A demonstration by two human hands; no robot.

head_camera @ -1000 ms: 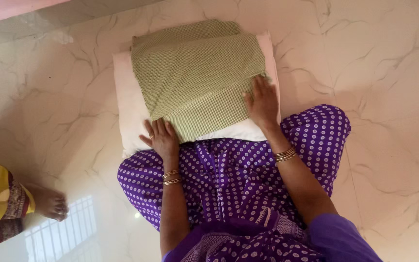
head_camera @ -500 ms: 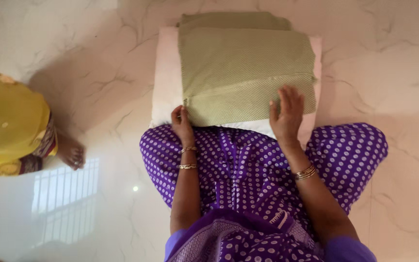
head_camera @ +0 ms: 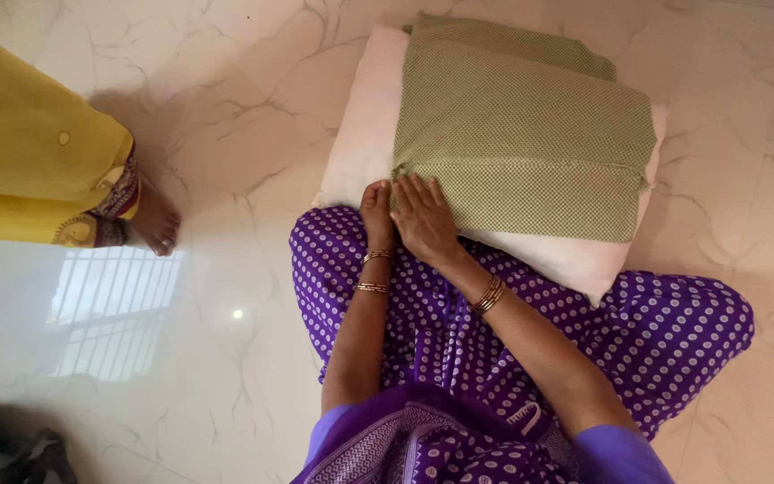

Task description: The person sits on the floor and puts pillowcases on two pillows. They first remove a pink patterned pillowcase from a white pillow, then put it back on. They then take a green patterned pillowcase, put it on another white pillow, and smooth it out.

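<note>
A home, by the look: polished marble floor (head_camera: 253,116) mirrors a barred window, white pillow (head_camera: 360,134) beyond the fingers, barefoot bystander (head_camera: 150,220) left.

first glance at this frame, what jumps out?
The green checked fabric cover lying over a white pillow at top centre on the glossy white marble floor. Both hands meet at the cover's near left corner: the left hand at the edge, the right hand flat on the cloth, above purple dotted trousers. At left, another person's yellow garment and bare foot.
</note>
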